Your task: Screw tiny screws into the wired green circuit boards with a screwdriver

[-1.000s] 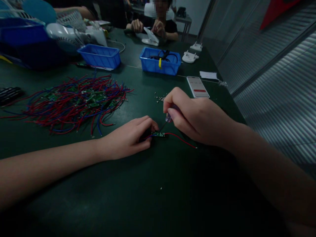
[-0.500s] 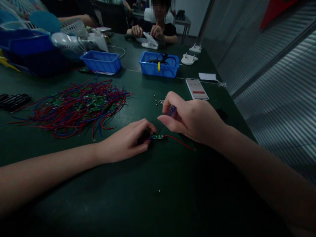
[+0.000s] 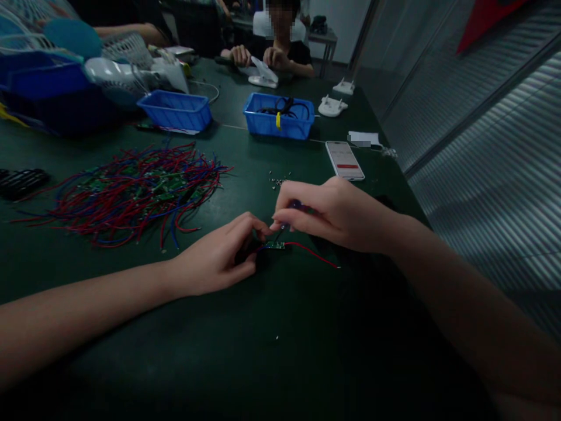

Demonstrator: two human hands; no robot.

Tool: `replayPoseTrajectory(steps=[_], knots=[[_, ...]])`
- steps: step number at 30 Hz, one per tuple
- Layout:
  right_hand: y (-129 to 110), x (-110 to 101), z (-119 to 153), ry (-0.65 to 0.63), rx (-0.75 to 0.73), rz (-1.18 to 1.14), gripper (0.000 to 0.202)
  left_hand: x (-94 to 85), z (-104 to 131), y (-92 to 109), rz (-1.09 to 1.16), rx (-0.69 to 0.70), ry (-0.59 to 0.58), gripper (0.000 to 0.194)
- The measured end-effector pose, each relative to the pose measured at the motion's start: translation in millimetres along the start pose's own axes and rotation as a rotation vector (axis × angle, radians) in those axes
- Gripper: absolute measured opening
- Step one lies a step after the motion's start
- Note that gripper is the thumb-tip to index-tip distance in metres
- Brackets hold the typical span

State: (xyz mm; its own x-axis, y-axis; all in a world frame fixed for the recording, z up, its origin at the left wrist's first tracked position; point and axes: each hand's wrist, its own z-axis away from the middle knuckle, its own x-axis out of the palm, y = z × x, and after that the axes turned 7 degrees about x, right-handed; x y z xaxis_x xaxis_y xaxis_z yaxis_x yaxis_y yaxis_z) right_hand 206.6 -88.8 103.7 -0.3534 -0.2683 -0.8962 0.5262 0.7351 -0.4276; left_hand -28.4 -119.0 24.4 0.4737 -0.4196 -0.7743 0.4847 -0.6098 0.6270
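A small green circuit board (image 3: pixel 276 245) lies on the dark green table in front of me, and a red wire (image 3: pixel 313 252) runs from its right end. My left hand (image 3: pixel 223 251) rests on the table at the board's left end, fingers curled round that end and its wires. Closed round a screwdriver with a dark purple handle (image 3: pixel 296 204) is my right hand (image 3: pixel 339 207). The thin shaft points down at the board between the two hands; its tip is too small to make out.
Left of my hands lies a heap of wired circuit boards (image 3: pixel 144 193). Small screws (image 3: pixel 277 182) are scattered beyond my right hand, near a phone (image 3: pixel 345 160). Two blue bins (image 3: pixel 280 126) stand farther back. Across the table a person handles a white part (image 3: pixel 263 75).
My right hand has come down and left, closer to my left fingers, and the screwdriver is more upright over the board. The whole view has shifted slightly.
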Motion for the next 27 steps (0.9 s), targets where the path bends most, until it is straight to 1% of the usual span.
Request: replayPoseTrajectory(steps=[4,6,8,10,12,14,15,17,20,23,25,27], knots=[[-7,0,1,0.126,0.064,0.376,0.040,1.2,-1,0,0.000,-0.016,0.016,0.034],[-9,2,1,0.179,0.137,0.487,0.045,0.6,-2,0,-0.007,-0.033,-0.003,0.032],[-11,4,1,0.190,0.218,0.482,0.046,0.1,-2,0,-0.030,-0.030,-0.019,0.030],[-11,3,0,0.160,0.255,0.388,0.039,0.3,-2,-1,-0.050,-0.013,-0.021,0.028],[-11,0,1,0.100,0.238,0.278,0.029,1.1,-2,-2,-0.055,-0.008,-0.018,0.028],[-12,-3,2,0.033,0.204,0.219,0.026,2.0,-1,-4,-0.054,-0.006,-0.007,0.028],[-13,-5,3,0.003,0.195,0.226,0.027,2.5,-1,-4,-0.054,-0.005,-0.004,0.028],[-16,-6,5,-0.018,0.189,0.320,0.032,3.2,-1,-5,-0.058,-0.003,-0.004,0.028],[-19,-3,7,0.045,0.150,0.490,0.040,3.9,-1,-6,-0.071,0.006,0.000,0.027],[-19,4,8,0.163,0.116,0.533,0.047,4.2,-1,-8,-0.074,0.015,-0.005,0.024],[-19,10,6,0.230,0.150,0.541,0.052,4.4,0,-10,-0.079,0.012,0.011,0.022],[-18,15,4,0.267,0.215,0.526,0.050,4.6,0,-11,-0.075,0.002,0.039,0.023]])
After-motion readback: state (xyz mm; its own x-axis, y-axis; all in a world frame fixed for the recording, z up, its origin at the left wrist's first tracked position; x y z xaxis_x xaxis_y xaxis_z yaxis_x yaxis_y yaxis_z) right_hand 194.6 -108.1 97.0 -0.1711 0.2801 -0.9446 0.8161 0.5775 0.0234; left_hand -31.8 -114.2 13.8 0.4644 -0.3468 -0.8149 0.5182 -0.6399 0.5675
